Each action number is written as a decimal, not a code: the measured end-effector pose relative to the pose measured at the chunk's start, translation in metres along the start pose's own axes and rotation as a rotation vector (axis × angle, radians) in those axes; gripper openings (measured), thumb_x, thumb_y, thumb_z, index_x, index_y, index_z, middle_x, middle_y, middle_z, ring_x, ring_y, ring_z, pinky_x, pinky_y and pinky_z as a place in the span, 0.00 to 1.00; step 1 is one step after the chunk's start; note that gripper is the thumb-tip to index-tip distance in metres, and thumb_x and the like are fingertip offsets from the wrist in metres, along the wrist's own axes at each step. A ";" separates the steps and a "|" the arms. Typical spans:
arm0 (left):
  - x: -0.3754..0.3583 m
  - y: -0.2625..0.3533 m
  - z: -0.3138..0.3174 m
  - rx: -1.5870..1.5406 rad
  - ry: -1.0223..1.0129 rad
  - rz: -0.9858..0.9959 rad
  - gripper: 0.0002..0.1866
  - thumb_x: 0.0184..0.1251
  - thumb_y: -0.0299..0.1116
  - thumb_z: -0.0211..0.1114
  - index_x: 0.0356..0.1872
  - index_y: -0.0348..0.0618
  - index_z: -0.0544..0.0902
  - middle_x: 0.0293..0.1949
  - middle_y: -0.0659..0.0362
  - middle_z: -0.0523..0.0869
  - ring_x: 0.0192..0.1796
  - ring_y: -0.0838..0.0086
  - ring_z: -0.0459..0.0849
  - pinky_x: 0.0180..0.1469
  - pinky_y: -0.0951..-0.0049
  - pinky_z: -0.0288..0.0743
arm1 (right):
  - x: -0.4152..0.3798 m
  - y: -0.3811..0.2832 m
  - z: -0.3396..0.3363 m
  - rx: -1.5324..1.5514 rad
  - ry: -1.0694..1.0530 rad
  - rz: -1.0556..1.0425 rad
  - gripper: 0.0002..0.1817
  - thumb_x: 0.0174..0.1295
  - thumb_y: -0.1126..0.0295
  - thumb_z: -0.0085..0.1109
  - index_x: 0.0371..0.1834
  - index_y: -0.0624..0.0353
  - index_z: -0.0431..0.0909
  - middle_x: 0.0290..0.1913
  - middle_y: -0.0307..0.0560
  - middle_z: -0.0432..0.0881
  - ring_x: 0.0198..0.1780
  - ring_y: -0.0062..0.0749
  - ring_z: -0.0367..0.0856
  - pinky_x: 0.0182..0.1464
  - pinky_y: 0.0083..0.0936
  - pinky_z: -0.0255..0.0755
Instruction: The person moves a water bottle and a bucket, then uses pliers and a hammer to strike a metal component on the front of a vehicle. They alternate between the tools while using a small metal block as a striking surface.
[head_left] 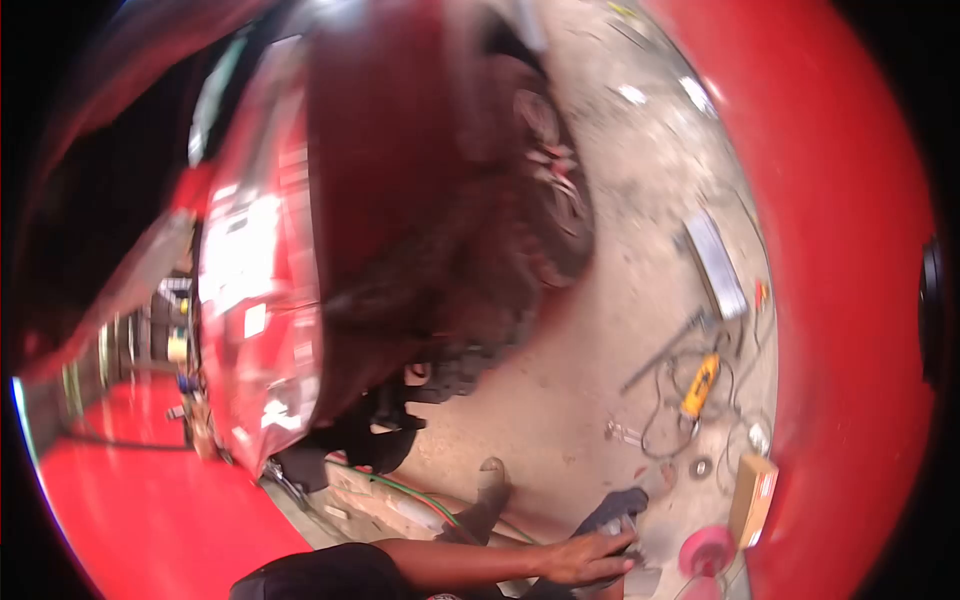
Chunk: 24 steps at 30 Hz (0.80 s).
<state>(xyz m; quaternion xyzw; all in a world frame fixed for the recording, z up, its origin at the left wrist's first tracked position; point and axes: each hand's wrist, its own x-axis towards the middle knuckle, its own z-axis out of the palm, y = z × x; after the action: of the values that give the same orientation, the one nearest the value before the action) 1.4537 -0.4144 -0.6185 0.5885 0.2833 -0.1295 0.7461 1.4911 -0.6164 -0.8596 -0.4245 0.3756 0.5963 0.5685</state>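
Observation:
My left hand [585, 558] reaches in from the lower left on a bare forearm below a black sleeve. Its fingers are bent around a small greyish, metallic-looking thing [628, 528], blurred, whose kind I cannot tell. Just beneath it, a sliver of my right hand [608, 590] shows at the bottom edge, its fingers hidden. A dark shoe [615, 508] lies behind the left hand, and a pink round thing [706, 550] is on the right. Another boot [492, 480] stands on the floor farther left.
A red vehicle with a wheel [550, 165] fills the upper left; a red panel [850, 300] curves along the right. On the concrete lie a yellow power tool [700, 385] with its cord, a long metallic box [716, 265] and a cardboard box [753, 500]. A green hose [415, 492] crosses the lower floor.

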 end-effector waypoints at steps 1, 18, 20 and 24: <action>-0.037 0.010 -0.009 0.015 -0.042 -0.028 0.25 0.74 0.53 0.45 0.48 0.36 0.69 0.35 0.42 0.76 0.39 0.51 0.78 0.43 0.59 0.69 | -0.020 -0.004 0.008 -0.011 0.021 0.015 0.13 0.68 0.56 0.51 0.41 0.54 0.75 0.33 0.45 0.77 0.35 0.35 0.76 0.40 0.34 0.73; -0.527 -0.226 -0.081 0.152 0.438 0.058 0.23 0.66 0.53 0.57 0.47 0.45 0.84 0.42 0.50 0.86 0.46 0.60 0.84 0.51 0.61 0.73 | -0.300 0.195 0.176 -0.831 -0.246 -0.044 0.19 0.62 0.51 0.57 0.48 0.53 0.75 0.35 0.45 0.78 0.39 0.40 0.78 0.42 0.42 0.76; -0.595 -0.189 -0.085 -0.066 0.501 0.046 0.25 0.65 0.56 0.60 0.40 0.40 0.82 0.25 0.58 0.83 0.24 0.73 0.80 0.24 0.71 0.73 | -0.285 0.208 0.189 -0.905 -0.411 0.068 0.22 0.64 0.55 0.53 0.57 0.53 0.72 0.43 0.51 0.79 0.46 0.47 0.81 0.47 0.50 0.78; -0.624 -0.250 -0.062 -0.036 0.873 -0.336 0.23 0.62 0.50 0.60 0.40 0.36 0.85 0.36 0.43 0.86 0.37 0.58 0.86 0.41 0.61 0.78 | -0.292 0.255 0.257 -1.097 -0.541 0.194 0.20 0.64 0.61 0.53 0.56 0.56 0.71 0.41 0.54 0.79 0.40 0.53 0.84 0.43 0.51 0.80</action>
<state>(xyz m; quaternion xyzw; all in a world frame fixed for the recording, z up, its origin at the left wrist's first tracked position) 0.8026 -0.5117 -0.4702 0.5209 0.6643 0.0163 0.5359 1.2151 -0.5002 -0.5041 -0.4525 -0.1063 0.8380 0.2858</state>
